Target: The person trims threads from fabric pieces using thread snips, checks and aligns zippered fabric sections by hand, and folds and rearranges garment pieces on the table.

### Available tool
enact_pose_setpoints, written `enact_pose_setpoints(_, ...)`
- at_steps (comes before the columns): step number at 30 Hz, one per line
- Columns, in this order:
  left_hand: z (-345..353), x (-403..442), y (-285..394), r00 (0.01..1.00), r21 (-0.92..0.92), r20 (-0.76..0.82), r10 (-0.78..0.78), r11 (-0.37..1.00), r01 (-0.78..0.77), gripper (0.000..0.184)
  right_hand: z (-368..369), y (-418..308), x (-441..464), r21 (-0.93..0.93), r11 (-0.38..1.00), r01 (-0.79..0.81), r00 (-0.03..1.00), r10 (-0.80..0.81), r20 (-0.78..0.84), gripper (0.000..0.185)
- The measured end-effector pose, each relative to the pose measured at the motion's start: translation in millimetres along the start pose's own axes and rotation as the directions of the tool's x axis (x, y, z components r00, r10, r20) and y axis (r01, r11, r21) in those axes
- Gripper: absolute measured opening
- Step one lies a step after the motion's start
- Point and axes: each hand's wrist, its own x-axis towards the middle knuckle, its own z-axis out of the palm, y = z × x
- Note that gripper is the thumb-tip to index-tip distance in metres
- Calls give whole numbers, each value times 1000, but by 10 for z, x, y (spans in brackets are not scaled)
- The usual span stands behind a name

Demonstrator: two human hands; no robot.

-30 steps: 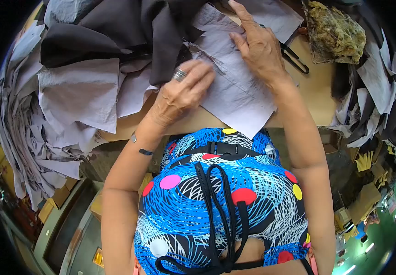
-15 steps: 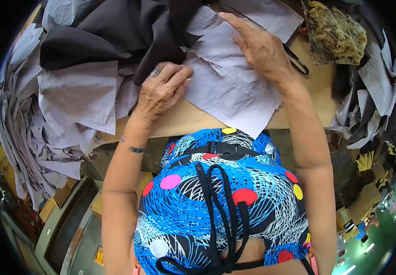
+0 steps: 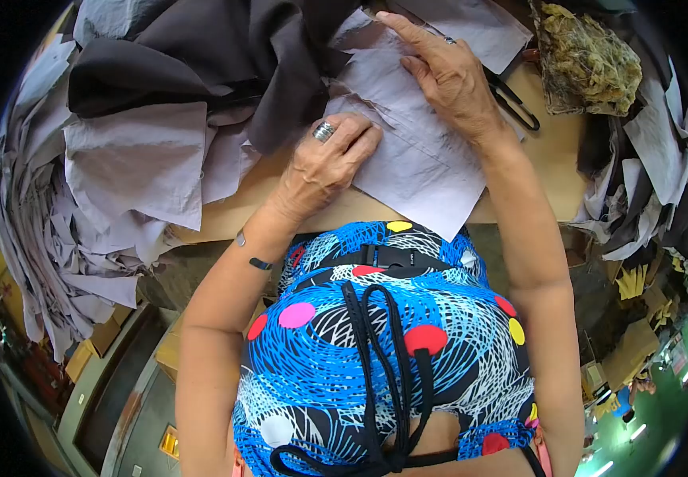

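A pale grey-lilac piece of cloth lies on the table in front of me, with creases and a seam-like line across it. My left hand, with a ring on it, rests at the cloth's left edge. Its fingers are curled together, and whatever they hold is hidden. Over the cloth's upper right part, my right hand has its index finger stretched forward and its thumb apart. Beside that hand lies a black loop handle, possibly of scissors; the rest is mostly covered. Dark brown cloth is heaped beyond my left hand.
Stacked grey cloth pieces hang over the table's left edge. More grey and dark cloth hangs at the right. A block with yellowish, fibrous stuff sits at the back right. Bare tabletop shows along the front edge.
My left hand has moved right and slightly towards me, away from the dark cloth and onto the pale cloth's edge. My right hand has shifted only slightly.
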Motion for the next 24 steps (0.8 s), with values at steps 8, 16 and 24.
enact_pose_setpoints(8,-14,31,11,999,28,38,2,1000,-3,40,-1,34,41,77,978,194,980,-189,-67,51)
enact_pose_setpoints(16,-69,208,70,987,-4,62,-150,989,151,31,47,42,-66,-136,982,128,990,-134,-36,50)
enact_pose_setpoints(24,28,400,62,953,-5,98,-288,957,290,15,54,38,-55,-165,970,177,979,-191,-72,47)
